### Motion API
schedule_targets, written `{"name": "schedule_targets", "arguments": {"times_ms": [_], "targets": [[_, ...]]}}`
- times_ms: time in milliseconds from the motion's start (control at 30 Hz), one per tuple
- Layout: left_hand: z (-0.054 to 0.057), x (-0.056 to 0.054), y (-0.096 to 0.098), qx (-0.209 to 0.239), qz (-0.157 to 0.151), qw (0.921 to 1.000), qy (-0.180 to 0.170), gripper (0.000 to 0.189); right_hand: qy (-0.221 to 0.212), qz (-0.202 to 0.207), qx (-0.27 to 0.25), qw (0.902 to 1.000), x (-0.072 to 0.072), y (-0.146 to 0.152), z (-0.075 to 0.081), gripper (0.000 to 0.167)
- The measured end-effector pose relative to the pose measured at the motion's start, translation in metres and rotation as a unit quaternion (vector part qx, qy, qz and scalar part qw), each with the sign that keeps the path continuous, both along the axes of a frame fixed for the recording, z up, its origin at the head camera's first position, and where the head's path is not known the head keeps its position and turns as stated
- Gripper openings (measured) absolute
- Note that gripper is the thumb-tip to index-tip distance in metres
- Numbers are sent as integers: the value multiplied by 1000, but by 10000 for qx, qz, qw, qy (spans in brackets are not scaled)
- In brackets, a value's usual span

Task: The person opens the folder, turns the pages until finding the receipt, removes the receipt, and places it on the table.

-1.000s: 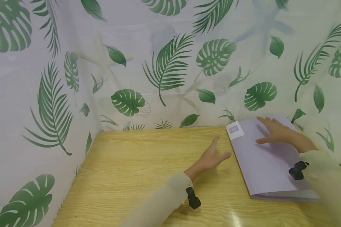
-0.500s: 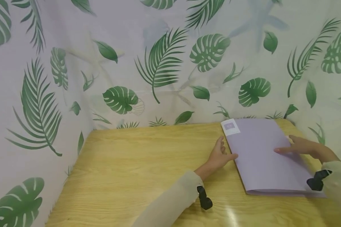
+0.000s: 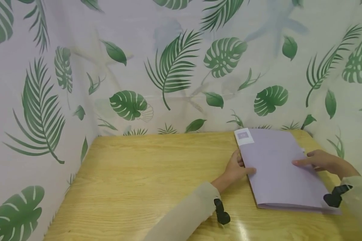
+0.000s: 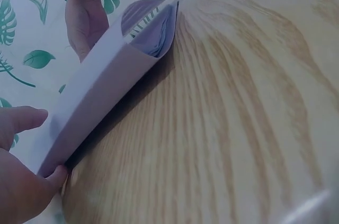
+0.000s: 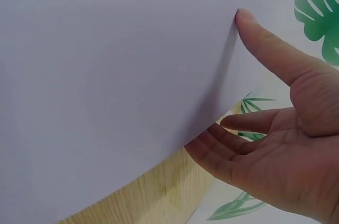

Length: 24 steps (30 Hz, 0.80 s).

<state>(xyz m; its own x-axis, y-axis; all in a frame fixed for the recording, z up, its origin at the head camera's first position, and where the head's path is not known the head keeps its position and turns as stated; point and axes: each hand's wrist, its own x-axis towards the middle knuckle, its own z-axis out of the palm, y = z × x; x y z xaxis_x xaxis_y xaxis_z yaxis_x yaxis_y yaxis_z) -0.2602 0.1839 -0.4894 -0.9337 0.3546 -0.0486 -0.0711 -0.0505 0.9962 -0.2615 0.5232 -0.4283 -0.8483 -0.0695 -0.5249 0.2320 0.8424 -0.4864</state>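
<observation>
A lilac file folder (image 3: 274,167) with a white label (image 3: 244,136) at its far left corner lies on the right part of the table. At its left edge my left hand (image 3: 233,169) holds the spine, thumb on the cover and fingertips at the lower side. The left wrist view shows the thick spine (image 4: 90,113) slightly raised, and papers (image 4: 159,41) inside the near end. My right hand (image 3: 327,162) grips the opposite edge; in the right wrist view its thumb (image 5: 270,49) lies on the cover while other fingertips go under the edge.
The wood-grain table (image 3: 138,177) extends left of the folder. Behind it and along both sides hangs a white curtain (image 3: 184,80) printed with green leaves.
My right hand has moved off the cover to the folder's right edge and taken hold there. My left hand has reached the left edge and closed on it.
</observation>
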Motion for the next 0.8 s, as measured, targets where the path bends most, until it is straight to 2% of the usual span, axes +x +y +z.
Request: {"name": "schedule_targets", "arguments": {"times_ms": [133, 333, 467, 633, 800], "targets": [[0, 2, -1, -83, 94, 9999, 1, 84, -10, -72, -58, 10000, -1, -4, -1, 113], [8, 3, -7, -348, 0, 9992, 175, 72, 201, -127, -117, 9996, -3, -8, 1, 102], [9, 3, -12, -475, -62, 9986, 239, 61, 139, -257, -324, 9990, -3, -13, 4, 101], [10, 1, -24, -157, -229, 9995, 136, 72, 111, -293, -754, 9967, -2, -19, 6, 102], [15, -5, -47, -161, -163, 9997, -113, 82, 376, 11, -1006, 9942, -5, -32, 12, 94]]}}
